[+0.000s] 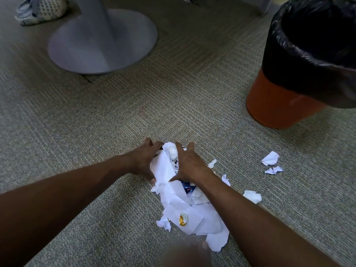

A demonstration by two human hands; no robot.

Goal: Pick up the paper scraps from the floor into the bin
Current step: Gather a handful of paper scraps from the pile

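A heap of white paper scraps [185, 207] lies on the carpet in front of me, with a blue wrapper [187, 186] and a gold foil piece [182, 221] mixed in. My left hand [143, 160] presses against the left side of the heap's far end and my right hand [189, 164] against its right side, fingers spread and cupping the scraps between them. Loose scraps [270, 158] lie apart to the right, and another scrap [252, 196] sits nearer the heap. The orange bin [277, 105] with a black liner stands at the far right.
A round grey table base [102, 41] stands at the back left. A white perforated basket [52, 7] and a shoe [27, 15] are at the top left corner. Grey-green carpet [173, 105] lies between the heap and the bin.
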